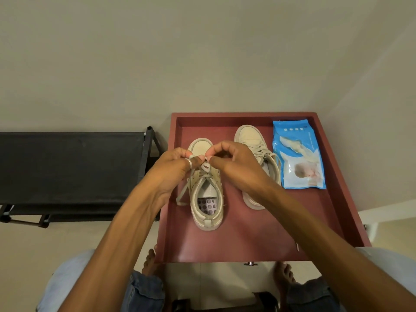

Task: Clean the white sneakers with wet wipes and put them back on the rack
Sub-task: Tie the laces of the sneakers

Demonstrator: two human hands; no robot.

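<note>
- The wet wipes pack [299, 155] is blue and white, with a row of small white dots near its far edge and a baby's face printed on the near half; a line of print runs down its right side but is too small to read. No brand shows on either shoe.
- Both forearms reach forward from the bottom corners of the view and meet over the left sneaker [206, 188], wrists bent down a little.
- The left hand [174, 164] is curled, thumb and fingers closed in a pinch on a lace [182, 194] of the left sneaker; a ring sits on one finger. The loose end of that lace trails down over the sneaker's left side onto the tray.
- The right hand [229, 159] is curled the same way, its fingertips pinching the lace just beside the left hand's, with a small loop of lace showing below the two pinches.
- The left sneaker stands upright on the red tray [247, 239], toe pointing away, its opening facing up.
- The right sneaker [254, 154] stands beside it on the tray, set a little farther away, partly hidden by the right wrist; its laces lie loose.
- The wet wipes pack lies flat in the tray's far right corner, just beside the right sneaker.
- A black rack [69, 167] stands to the left of the tray, its top shelf bare.
- Bare toes and rolled denim cuffs show beneath the tray's near edge.
</note>
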